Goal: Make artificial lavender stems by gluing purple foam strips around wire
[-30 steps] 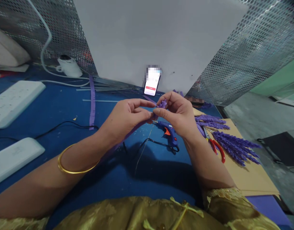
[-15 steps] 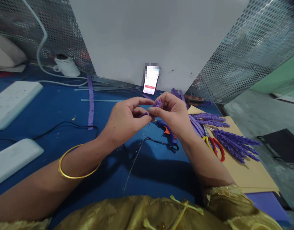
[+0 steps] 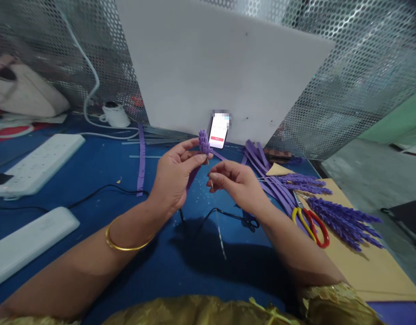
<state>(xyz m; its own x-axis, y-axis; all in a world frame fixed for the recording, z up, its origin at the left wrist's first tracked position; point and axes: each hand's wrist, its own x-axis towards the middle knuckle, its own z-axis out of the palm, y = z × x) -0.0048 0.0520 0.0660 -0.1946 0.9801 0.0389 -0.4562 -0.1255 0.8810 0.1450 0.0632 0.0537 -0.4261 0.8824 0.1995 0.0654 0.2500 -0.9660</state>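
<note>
My left hand [image 3: 175, 174] pinches a small purple paper lavender flower [image 3: 204, 143] at its base, and the bloom stands upright above the thumb. A purple strip [image 3: 193, 177] hangs below those fingers, partly hidden by the hand. From the flower a thin wire stem [image 3: 221, 241] runs down toward me. My right hand [image 3: 238, 183] has thumb and fingers closed on that stem, a little below the bloom. Under the right hand and wrist lies a glue gun, almost wholly hidden; its black cord [image 3: 228, 214] loops over the blue table [image 3: 153, 271].
Finished lavender stems [image 3: 343, 221] and red-and-yellow scissors [image 3: 312, 225] lie on brown paper [image 3: 373, 271] at right. Purple strips [image 3: 268, 174] lie behind. A lit phone [image 3: 218, 131] leans on the white board [image 3: 228, 67]. Power strips [image 3: 41, 164] and a white cup [image 3: 115, 115] are at left.
My hands have drawn apart. The flower now shows upright in the left hand, while the right hand has moved down onto the wire stem. The view has tilted upward.
</note>
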